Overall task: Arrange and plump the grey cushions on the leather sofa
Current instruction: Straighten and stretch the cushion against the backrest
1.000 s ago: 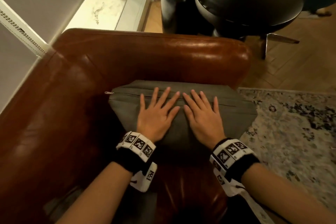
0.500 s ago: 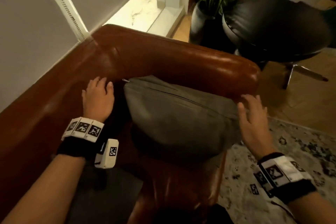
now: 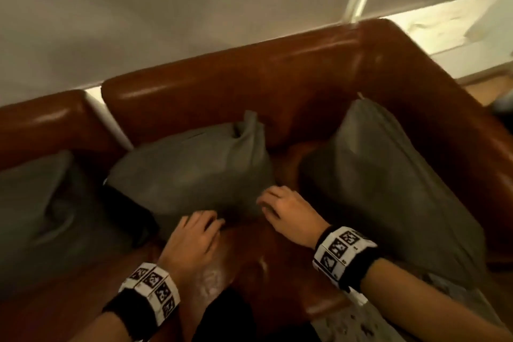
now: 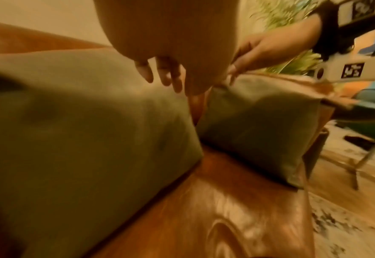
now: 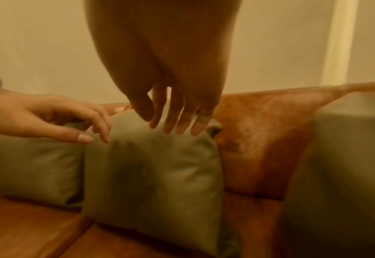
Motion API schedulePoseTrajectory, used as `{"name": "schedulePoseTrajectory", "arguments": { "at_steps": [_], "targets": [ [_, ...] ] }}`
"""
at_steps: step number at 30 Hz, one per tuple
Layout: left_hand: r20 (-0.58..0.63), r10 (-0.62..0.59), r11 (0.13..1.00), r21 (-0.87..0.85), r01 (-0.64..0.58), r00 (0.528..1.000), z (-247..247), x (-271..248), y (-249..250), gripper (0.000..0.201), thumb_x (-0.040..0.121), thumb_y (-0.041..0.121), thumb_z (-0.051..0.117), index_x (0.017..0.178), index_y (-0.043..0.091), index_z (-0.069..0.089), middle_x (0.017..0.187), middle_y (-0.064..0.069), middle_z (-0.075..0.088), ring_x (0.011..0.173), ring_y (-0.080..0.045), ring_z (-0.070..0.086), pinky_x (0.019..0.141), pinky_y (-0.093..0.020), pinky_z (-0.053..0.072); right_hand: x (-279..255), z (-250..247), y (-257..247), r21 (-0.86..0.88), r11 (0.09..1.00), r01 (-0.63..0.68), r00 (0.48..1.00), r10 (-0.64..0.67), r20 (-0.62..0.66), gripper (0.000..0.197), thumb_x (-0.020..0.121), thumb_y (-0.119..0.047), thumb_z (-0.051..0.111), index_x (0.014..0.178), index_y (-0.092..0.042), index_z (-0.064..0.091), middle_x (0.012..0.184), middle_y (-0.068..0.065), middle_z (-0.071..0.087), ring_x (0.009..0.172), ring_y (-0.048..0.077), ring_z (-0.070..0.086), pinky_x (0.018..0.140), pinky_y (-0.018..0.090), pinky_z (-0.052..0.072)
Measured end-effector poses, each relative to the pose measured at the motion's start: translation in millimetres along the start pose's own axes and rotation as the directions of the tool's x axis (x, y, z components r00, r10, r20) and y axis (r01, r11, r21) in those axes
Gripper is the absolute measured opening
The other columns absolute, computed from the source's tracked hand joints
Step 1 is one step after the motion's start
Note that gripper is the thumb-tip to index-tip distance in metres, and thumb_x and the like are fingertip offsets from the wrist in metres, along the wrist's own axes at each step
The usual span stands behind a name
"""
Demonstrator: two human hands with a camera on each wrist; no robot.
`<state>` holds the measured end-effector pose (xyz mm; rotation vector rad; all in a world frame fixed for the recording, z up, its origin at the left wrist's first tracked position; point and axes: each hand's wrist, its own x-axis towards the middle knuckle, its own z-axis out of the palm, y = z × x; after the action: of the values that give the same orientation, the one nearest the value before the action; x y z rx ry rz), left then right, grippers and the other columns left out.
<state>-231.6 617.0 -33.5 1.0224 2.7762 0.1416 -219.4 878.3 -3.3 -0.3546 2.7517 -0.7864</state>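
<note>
Three grey cushions stand on the brown leather sofa (image 3: 249, 86). The middle cushion (image 3: 194, 175) leans on the backrest with one top corner sticking up. My left hand (image 3: 204, 226) and right hand (image 3: 268, 203) reach at its lower front with fingers loosely spread, holding nothing; whether they touch it is unclear. The right cushion (image 3: 388, 180) leans against the sofa's arm, and the left cushion (image 3: 33, 203) sits at the far left. In the right wrist view my right hand's fingers (image 5: 173, 120) hang in front of the middle cushion's (image 5: 155, 174) top edge.
A pale wall (image 3: 194, 8) rises behind the sofa. A dark object (image 3: 127, 208) lies between the left and middle cushions. A patterned rug (image 4: 347, 227) covers the floor by the sofa's end, with chair legs (image 4: 356, 167) and a plant (image 4: 292, 57) beyond.
Both hands have left the cushion at the sofa's arm and moved left to the middle cushion. The head view has swung left along the backrest.
</note>
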Motion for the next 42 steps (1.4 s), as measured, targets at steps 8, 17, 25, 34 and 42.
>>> {"name": "schedulePoseTrajectory", "arguments": {
  "at_steps": [8, 17, 25, 34, 42],
  "targets": [
    [-0.041, -0.176, 0.974, 0.135, 0.180, 0.984, 39, -8, -57, 0.061, 0.095, 0.059, 0.030, 0.152, 0.037, 0.026, 0.164, 0.003, 0.021, 0.153, -0.031, 0.005, 0.112, -0.070, 0.009, 80, 69, -23, -0.274, 0.940, 0.202, 0.963, -0.242, -0.121, 0.055, 0.100, -0.041, 0.039, 0.151, -0.022, 0.031, 0.161, 0.002, 0.024, 0.149, 0.022, 0.016, 0.120, 0.043, 0.009],
    [-0.301, -0.087, 0.975, 0.168, 0.143, 0.950, 54, 82, -152, 0.052, 0.102, 0.059, 0.011, 0.152, 0.045, 0.015, 0.160, 0.011, 0.019, 0.149, -0.026, 0.013, 0.109, -0.072, -0.004, 207, 85, 19, -0.403, 0.912, 0.079, 0.963, -0.174, -0.205, 0.074, 0.093, -0.070, 0.018, 0.154, -0.030, 0.003, 0.160, -0.003, 0.008, 0.148, 0.020, 0.003, 0.116, 0.034, -0.015],
    [-0.302, -0.917, 0.399, -0.709, 0.581, 0.261, 53, 68, -168, 0.079, 0.095, 0.058, 0.044, 0.155, 0.036, -0.002, 0.165, -0.017, -0.008, 0.150, -0.041, -0.008, 0.115, -0.064, -0.003, 185, 75, 42, -0.091, 0.994, 0.055, 0.815, -0.097, -0.571, 0.080, 0.088, -0.068, 0.045, 0.153, -0.039, 0.009, 0.164, -0.007, 0.001, 0.149, 0.016, -0.009, 0.118, 0.035, -0.014],
    [0.072, -0.925, 0.118, -0.880, 0.461, 0.374, 22, 40, -155, 0.075, 0.083, 0.072, 0.049, 0.136, 0.020, 0.053, 0.135, 0.000, 0.059, 0.129, -0.026, 0.050, 0.112, -0.038, 0.034, 143, 48, 20, 0.588, 0.790, -0.174, 0.780, 0.475, -0.408, 0.130, 0.043, -0.078, 0.079, 0.148, -0.050, 0.008, 0.158, -0.006, 0.025, 0.142, 0.018, 0.031, 0.113, 0.054, 0.033],
    [0.378, -0.818, -0.091, -0.829, 0.552, 0.433, 70, 46, -155, 0.054, 0.100, 0.044, 0.046, 0.152, 0.034, 0.033, 0.152, -0.008, 0.044, 0.138, -0.034, 0.040, 0.117, -0.046, 0.028, 148, 68, 34, 0.214, 0.718, -0.663, 0.741, 0.670, 0.049, 0.124, 0.055, -0.092, 0.049, 0.152, -0.042, -0.009, 0.164, 0.007, -0.002, 0.149, 0.037, 0.002, 0.116, 0.062, 0.009]
  ]
}}
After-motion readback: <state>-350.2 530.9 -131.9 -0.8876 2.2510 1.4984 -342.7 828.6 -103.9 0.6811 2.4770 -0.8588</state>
